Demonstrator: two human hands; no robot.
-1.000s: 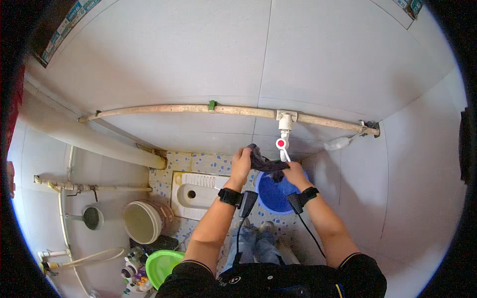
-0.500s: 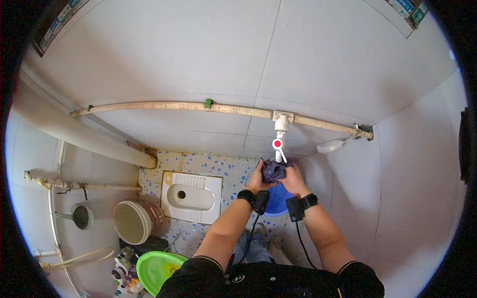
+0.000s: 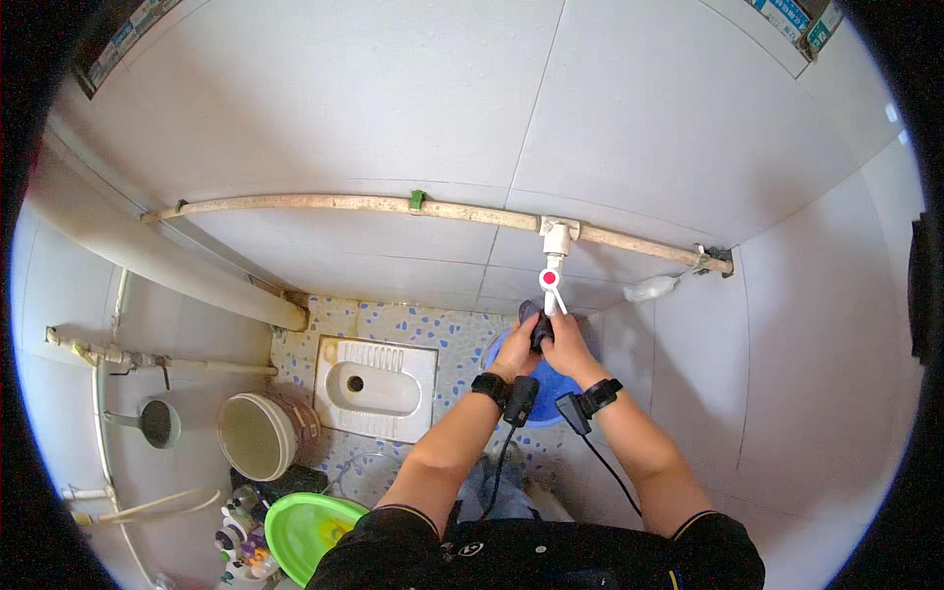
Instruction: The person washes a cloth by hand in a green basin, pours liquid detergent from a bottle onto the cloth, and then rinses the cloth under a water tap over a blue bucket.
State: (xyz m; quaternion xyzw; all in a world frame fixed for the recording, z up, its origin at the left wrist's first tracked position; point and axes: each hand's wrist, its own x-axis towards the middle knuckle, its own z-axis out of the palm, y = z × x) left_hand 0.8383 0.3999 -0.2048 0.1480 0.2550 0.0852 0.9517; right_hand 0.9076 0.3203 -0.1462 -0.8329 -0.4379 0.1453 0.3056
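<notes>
Two bare hands come together on one crumpled, dark purple-grey cloth (image 3: 541, 332): the left grip (image 3: 518, 350) is folded around its left part and the right grip (image 3: 566, 346) presses in from the other side, both narrow with the fabric bunched between them. The cloth sits just below the spout of a white plastic tap (image 3: 557, 241) with a red dot and a slim white lever, and above a round blue plastic basin (image 3: 549, 391) on the floor. Black bands with small black boxes and cables circle both wrists.

The tap hangs from a long, pale, stained pipe (image 3: 344, 204) along the grey-white wall, with a green clip (image 3: 417, 202) farther left. To the left of the basin, a white ceramic squat toilet (image 3: 418, 383) is set into the white floor (image 3: 379, 320) flecked with blue. Beyond it stands a round, pale-rimmed bucket (image 3: 288, 433); nearer the person are a bright green plastic basin (image 3: 290, 536) with something yellow inside and, beside that, a cluster of bottles (image 3: 236, 541).
</notes>
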